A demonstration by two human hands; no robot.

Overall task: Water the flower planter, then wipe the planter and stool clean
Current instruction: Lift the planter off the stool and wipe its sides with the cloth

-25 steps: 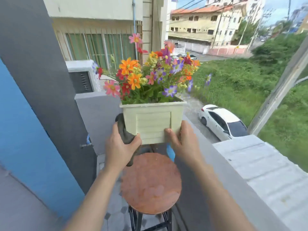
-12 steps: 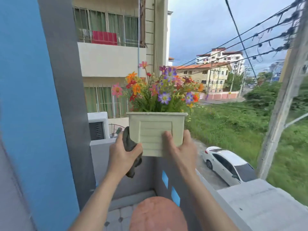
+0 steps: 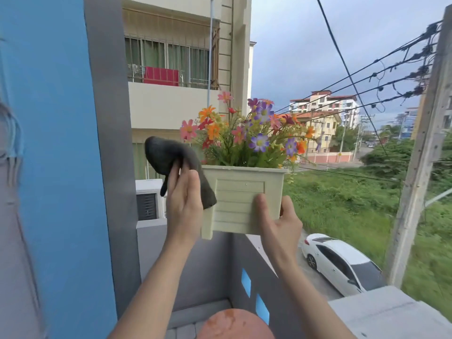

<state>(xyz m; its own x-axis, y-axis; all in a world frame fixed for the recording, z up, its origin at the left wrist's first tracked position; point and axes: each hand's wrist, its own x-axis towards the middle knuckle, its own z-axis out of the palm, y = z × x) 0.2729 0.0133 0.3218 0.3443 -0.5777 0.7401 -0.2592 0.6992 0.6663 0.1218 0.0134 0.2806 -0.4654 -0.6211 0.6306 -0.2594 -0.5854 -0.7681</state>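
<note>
A cream plastic planter point(image 3: 241, 199) full of colourful flowers point(image 3: 247, 135) is held up in the air at chest height, above the balcony. My right hand point(image 3: 278, 222) grips its lower right corner, thumb on the front face. My left hand point(image 3: 183, 204) holds a dark grey cloth point(image 3: 171, 155) against the planter's left side; part of the cloth sticks up above my fingers. The round reddish-brown stool seat point(image 3: 234, 325) shows at the bottom edge, below the planter.
A grey balcony wall point(image 3: 247, 263) with blue inset tiles runs along the right, and a blue and grey pillar point(image 3: 73, 167) stands at the left. An air-conditioner unit point(image 3: 149, 199) sits behind. Below the balcony are a white car point(image 3: 342, 263), grass and a utility pole.
The planter has been lifted off the stool and raised. My left hand has moved up the planter's left side, with the cloth now lifted above the rim.
</note>
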